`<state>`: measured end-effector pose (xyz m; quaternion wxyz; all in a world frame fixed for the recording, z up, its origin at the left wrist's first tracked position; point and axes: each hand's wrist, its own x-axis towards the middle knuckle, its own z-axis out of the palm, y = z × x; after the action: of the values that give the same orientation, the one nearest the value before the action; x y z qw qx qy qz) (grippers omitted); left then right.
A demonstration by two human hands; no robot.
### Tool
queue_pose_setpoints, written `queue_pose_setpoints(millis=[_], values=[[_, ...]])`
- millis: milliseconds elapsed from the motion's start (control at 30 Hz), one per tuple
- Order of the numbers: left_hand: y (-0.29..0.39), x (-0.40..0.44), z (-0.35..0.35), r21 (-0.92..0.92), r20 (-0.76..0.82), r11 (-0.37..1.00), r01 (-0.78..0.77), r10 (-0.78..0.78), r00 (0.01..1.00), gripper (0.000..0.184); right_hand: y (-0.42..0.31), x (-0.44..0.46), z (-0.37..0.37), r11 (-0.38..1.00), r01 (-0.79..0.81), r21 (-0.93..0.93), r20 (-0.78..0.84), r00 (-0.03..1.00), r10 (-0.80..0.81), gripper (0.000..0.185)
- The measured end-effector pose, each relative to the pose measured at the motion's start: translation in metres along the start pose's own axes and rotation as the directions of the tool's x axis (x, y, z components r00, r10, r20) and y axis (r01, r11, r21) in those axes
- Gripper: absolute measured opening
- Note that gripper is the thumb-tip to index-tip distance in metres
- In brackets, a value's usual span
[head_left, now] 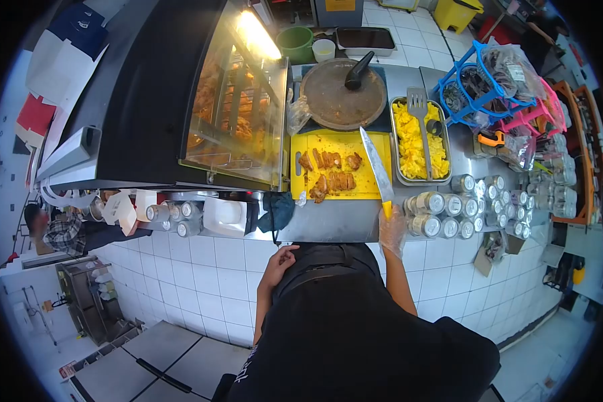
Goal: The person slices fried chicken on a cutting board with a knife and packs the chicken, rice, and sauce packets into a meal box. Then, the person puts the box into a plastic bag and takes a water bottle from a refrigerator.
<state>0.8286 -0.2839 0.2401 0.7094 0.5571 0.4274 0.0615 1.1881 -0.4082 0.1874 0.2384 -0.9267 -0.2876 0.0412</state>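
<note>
In my right hand (391, 231), covered by a clear plastic glove, is a knife (378, 164) with a yellow handle. Its blade points away from me and lies over the right edge of a yellow cutting board (342, 143). Two groups of sliced, browned fried meat (333, 184) rest on the board. My left hand (279, 266) is bare and hangs near my waist, below the counter edge, its fingers loosely bent with nothing seen in them.
Right of the board stands a metal tray of yellow scrambled egg (409, 147) with a slotted turner (419, 114) across it. Beyond the board is a round lidded pan (335, 100). A lit glass food warmer (238, 120) rises at left. Several cans (442, 213) fill the right side.
</note>
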Motion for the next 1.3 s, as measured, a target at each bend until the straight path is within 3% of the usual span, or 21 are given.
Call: queue_pose_setpoints(millis=[300, 500, 700, 800, 900, 1000, 1100, 1233, 1300], values=[[-0.006, -0.012, 0.009, -0.01, -0.058, 1.0, 0.025, -0.025, 0.998, 0.039, 0.001, -0.023, -0.024, 0.98, -0.178, 0.093, 0.178, 0.971, 0.159, 0.028], [-0.014, -0.01, 0.017, -0.029, -0.026, 0.999, 0.029, -0.03, 0.999, 0.039, -0.028, 0.008, -0.02, 0.939, -0.269, 0.216, 0.159, 0.958, 0.238, 0.038], [-0.022, -0.006, 0.019, -0.007, 0.001, 1.0, 0.017, -0.017, 1.0, 0.039, -0.013, 0.04, 0.036, 0.966, 0.002, 0.259, -0.014, 1.0, 0.002, 0.05], [-0.03, -0.008, 0.013, -0.037, 0.005, 0.999, 0.021, -0.021, 1.0, 0.038, -0.05, 0.049, 0.001, 0.997, -0.07, -0.026, 0.082, 0.994, 0.072, 0.055], [-0.037, -0.008, 0.002, -0.033, 0.026, 0.999, 0.024, -0.024, 0.999, 0.038, -0.082, 0.039, 0.008, 0.971, 0.229, 0.075, 0.003, 0.973, -0.229, 0.066], [-0.042, -0.012, -0.017, -0.039, 0.064, 0.999, 0.005, -0.003, 0.998, 0.038, -0.124, 0.02, 0.032, 0.937, 0.348, -0.041, 0.116, 0.933, -0.341, 0.079], [-0.05, -0.01, -0.046, -0.017, 0.095, 1.0, -0.024, 0.026, 0.995, 0.039, -0.171, 0.022, 0.044, 0.978, 0.206, -0.019, 0.22, 0.955, -0.197, 0.084], [-0.063, -0.029, -0.111, 0.03, 0.123, 0.995, -0.094, 0.09, 0.988, 0.04, -0.184, 0.014, 0.082, 0.98, 0.186, -0.073, 0.088, 0.98, -0.18, 0.078], [-0.077, -0.041, -0.147, 0.077, 0.118, 0.99, -0.119, 0.109, 0.987, 0.04, -0.176, 0.013, 0.108, 0.983, 0.155, -0.094, 0.113, 0.983, -0.144, 0.076]])
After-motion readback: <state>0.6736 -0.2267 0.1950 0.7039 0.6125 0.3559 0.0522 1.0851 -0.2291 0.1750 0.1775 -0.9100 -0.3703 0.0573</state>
